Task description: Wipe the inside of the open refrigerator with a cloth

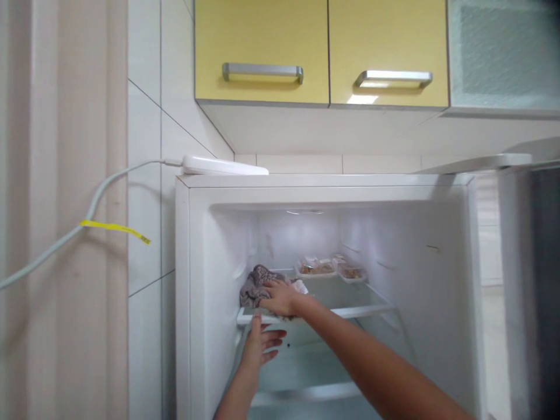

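Observation:
An open white fridge fills the middle of the head view. My right hand reaches in and presses a crumpled brown-grey patterned cloth onto the left end of the upper glass shelf. Its fingers curl over the cloth. Just below, my left hand is open, its thumb raised against the shelf's front edge and its fingers spread underneath.
Two trays of wrapped food sit at the back of the shelf. A lower shelf lies beneath. The fridge door stands open at the right. A white power strip with cable lies on top; yellow cabinets hang above.

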Motion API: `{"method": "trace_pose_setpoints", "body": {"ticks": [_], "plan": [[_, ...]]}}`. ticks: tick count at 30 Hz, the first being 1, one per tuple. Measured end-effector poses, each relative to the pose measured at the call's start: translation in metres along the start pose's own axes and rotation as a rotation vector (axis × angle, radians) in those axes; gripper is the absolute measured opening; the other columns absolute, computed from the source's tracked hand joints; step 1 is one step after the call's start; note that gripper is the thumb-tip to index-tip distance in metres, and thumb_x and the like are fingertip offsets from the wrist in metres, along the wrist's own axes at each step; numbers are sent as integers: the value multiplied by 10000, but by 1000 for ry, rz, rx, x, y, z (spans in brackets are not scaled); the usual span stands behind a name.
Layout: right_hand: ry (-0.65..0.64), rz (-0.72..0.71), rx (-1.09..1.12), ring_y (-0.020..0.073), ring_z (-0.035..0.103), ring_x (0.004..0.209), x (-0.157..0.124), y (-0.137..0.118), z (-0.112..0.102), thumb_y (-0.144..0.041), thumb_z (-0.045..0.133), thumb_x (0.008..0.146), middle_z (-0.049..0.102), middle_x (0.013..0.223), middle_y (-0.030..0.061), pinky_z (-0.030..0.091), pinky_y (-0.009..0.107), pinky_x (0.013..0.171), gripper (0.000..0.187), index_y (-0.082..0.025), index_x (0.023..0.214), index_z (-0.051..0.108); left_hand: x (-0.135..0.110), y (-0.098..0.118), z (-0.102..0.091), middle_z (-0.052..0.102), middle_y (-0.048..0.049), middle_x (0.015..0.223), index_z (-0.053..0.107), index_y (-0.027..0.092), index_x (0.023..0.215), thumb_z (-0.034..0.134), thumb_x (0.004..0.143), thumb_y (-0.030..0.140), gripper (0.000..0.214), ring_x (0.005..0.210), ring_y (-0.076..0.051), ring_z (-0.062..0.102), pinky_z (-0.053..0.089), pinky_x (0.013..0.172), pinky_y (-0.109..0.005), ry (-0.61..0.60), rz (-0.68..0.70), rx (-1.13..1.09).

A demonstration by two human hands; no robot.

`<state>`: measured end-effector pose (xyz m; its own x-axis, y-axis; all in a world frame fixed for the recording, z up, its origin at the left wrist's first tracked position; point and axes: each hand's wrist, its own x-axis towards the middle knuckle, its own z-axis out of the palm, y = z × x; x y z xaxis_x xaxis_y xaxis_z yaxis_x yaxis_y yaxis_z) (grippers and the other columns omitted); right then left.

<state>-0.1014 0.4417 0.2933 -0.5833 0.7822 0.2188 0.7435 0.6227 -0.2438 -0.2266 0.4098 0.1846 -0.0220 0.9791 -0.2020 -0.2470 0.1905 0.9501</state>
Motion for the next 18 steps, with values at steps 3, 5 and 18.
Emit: {"method": "trace_pose_setpoints", "body": {"ticks": [3, 5, 18], "plan": [[22, -18, -3, 316, 336, 1476, -21, -1, -2, -532, 406, 925, 384, 1603, 92, 225, 519, 1222, 644, -241, 1497, 463, -10, 7, 2, 791, -139, 903, 622, 174, 1039, 369, 888, 699, 602, 805, -246, 716, 479, 833, -404, 34, 40, 33], [40, -14, -12, 308, 366, 1460, -36, 3, -5, -508, 423, 917, 413, 1585, 101, 263, 505, 1208, 643, -229, 1495, 466, -17, 12, 3, 791, -123, 886, 646, 168, 980, 337, 928, 636, 563, 780, -227, 709, 472, 840, -388, 42, 62, 53], [190, 268, -133, 251, 483, 1380, -142, 86, -38, -404, 428, 865, 545, 1484, 106, 330, 390, 1166, 596, -168, 1387, 594, -38, 19, 5, 790, -127, 946, 663, 145, 1060, 370, 952, 594, 548, 784, -194, 706, 465, 835, -329, 57, 85, 59]]}}
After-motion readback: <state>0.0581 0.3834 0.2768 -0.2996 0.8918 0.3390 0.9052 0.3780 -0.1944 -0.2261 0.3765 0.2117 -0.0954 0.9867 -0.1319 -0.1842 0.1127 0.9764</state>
